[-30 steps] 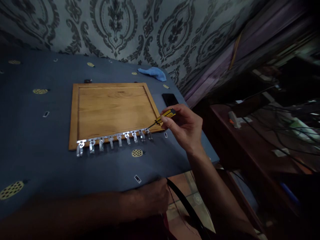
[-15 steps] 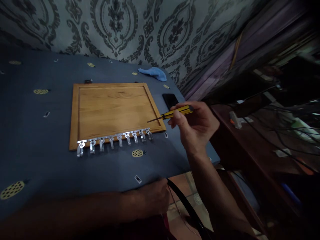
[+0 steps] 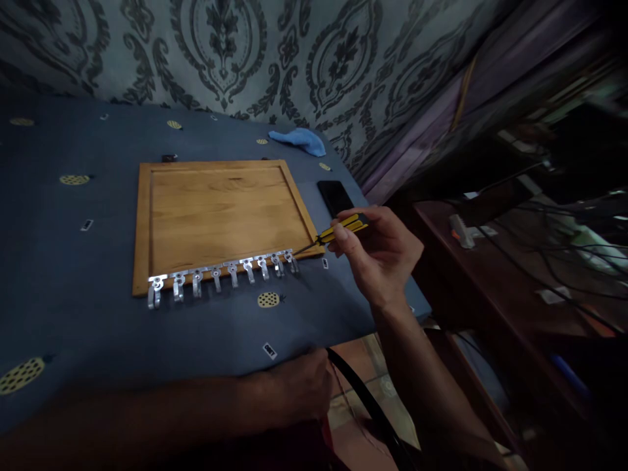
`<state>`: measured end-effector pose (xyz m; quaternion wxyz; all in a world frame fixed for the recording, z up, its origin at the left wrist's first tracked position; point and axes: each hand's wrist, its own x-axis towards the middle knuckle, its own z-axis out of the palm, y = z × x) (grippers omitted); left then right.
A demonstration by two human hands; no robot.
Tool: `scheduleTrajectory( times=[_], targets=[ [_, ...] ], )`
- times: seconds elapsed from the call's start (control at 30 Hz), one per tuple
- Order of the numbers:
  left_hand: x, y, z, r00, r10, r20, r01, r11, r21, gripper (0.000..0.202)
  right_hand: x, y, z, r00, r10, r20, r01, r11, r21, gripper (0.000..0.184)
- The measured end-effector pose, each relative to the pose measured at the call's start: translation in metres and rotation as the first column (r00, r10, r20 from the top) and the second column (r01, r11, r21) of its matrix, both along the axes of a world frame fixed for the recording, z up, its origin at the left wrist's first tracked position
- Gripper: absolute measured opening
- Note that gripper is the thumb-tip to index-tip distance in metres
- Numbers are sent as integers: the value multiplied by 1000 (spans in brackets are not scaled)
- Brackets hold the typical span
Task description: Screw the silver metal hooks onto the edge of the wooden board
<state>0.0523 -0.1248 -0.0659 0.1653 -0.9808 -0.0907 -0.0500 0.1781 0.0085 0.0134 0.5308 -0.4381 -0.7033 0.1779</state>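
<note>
My right hand (image 3: 385,258) is closed around the yellow-and-black handle of a screwdriver (image 3: 326,235). The thin shaft points left, its tip close to the right end of a silver metal hook rail (image 3: 231,267); whether the tip touches a screw I cannot tell. Several hooks hang from this rail, which lies along the near edge of a framed wooden board (image 3: 220,212) resting flat. Low in the picture, my left hand (image 3: 304,386) is curled into a fist at the near edge, beside a black curved strip (image 3: 356,379). Shadow hides what its fingers hold, if anything.
The board lies on a blue cloth with pineapple prints (image 3: 112,340). Beyond its right side are a black phone (image 3: 335,197) and a light-blue cloth (image 3: 301,140). Patterned wall covering (image 3: 220,52) rises behind. A brown desk (image 3: 471,281) with loose cables stands at the right.
My right hand has moved slightly left and down, bringing the screwdriver tip from above the board to the rail's right end. My left hand stays in place.
</note>
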Motion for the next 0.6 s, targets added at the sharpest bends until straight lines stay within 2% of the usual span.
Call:
scheduleTrajectory(
  times=[0.4,0.6],
  targets=[
    [-1,0,1,1000,15,26,-15,1000,-12,17,-8,2,0,995,72,-64,-74,997,-31,10],
    [3,-2,-6,999,7,33,-6,999,-41,20,-8,4,-1,997,41,-58,-43,998,-36,14]
  ],
)
